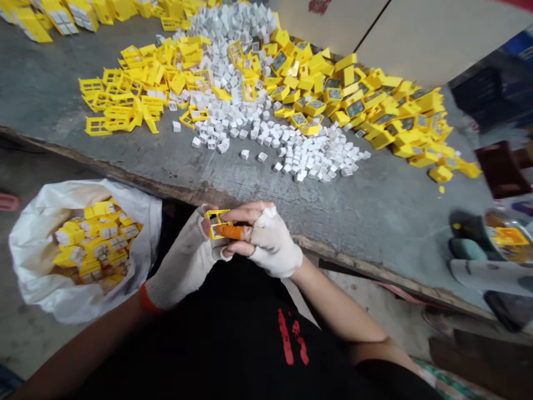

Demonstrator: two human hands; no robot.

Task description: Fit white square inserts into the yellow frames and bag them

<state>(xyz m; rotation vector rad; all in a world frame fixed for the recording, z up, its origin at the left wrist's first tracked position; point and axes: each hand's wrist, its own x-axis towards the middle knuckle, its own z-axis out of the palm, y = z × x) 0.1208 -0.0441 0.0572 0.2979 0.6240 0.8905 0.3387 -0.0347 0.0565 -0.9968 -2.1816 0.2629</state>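
Note:
Both hands meet just below the table's front edge, each in a white fingerless glove. My left hand and my right hand are both closed on one small yellow plastic frame. An orange cot covers a right finger that presses across the frame. On the grey table lie heaps of yellow frames, small white cubes and assembled yellow pieces with dark windows.
A white plastic bag at my left holds several finished yellow-and-white pieces. At the right edge are blurred items, a round container with a yellow piece among them. Cardboard sheets stand behind the heaps.

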